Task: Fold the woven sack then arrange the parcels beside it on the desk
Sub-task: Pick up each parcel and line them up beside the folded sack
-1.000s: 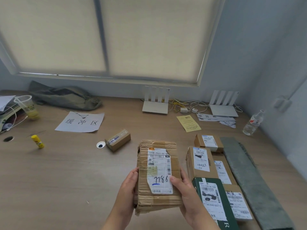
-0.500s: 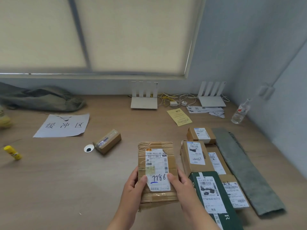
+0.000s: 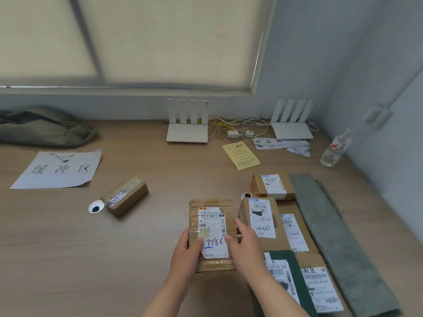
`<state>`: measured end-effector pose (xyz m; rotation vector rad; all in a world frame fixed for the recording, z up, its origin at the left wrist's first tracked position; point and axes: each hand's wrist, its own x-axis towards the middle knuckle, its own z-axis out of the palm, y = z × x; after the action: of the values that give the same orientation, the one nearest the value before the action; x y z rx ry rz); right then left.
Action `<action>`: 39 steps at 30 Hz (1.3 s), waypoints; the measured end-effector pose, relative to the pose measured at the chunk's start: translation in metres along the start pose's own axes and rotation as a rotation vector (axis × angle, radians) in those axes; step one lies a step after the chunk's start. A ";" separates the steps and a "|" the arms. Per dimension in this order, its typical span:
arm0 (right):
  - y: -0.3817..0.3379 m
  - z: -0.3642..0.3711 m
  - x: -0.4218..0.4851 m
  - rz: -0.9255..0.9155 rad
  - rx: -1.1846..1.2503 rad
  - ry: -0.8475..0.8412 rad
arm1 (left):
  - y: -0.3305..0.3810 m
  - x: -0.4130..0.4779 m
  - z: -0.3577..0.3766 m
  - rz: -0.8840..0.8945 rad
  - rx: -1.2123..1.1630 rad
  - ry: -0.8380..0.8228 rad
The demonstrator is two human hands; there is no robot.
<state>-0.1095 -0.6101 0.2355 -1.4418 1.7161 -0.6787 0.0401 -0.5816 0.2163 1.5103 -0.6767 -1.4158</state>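
A flat cardboard parcel (image 3: 211,216) with a white label marked 7786 is held low over the desk by both hands. My left hand (image 3: 186,253) grips its left edge and my right hand (image 3: 243,244) grips its right edge, thumbs on the label. Right of it lie several labelled parcels: a brown box (image 3: 262,219), a small box (image 3: 272,186) behind it, a dark green one (image 3: 287,277) in front. The folded grey-green woven sack (image 3: 336,234) lies as a long strip along their right side. One small box (image 3: 126,195) sits apart at the left.
Two white routers (image 3: 187,131) (image 3: 291,129) with tangled cables stand at the back wall. A yellow slip (image 3: 240,155), papers, a plastic bottle (image 3: 335,148), a white sheet with characters (image 3: 58,169), a green cloth bag (image 3: 43,126) and a desk cable hole (image 3: 96,207) are around.
The 7786 parcel has come down and forward, closer to the desk beside the row of parcels. The view has shifted right and downward.
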 end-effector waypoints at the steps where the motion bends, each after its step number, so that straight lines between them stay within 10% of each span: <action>1: 0.004 0.000 0.010 -0.004 -0.050 -0.003 | -0.002 0.008 0.005 -0.003 -0.002 0.007; 23: 0.051 -0.002 0.078 -0.017 -0.556 0.068 | -0.045 0.082 0.057 -0.061 0.210 0.033; 39: -0.006 0.060 0.058 -0.242 -0.173 0.066 | -0.004 0.063 -0.020 0.078 0.100 0.151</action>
<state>-0.0598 -0.6625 0.1940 -1.7859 1.7002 -0.7270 0.0703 -0.6293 0.1825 1.6323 -0.7138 -1.2119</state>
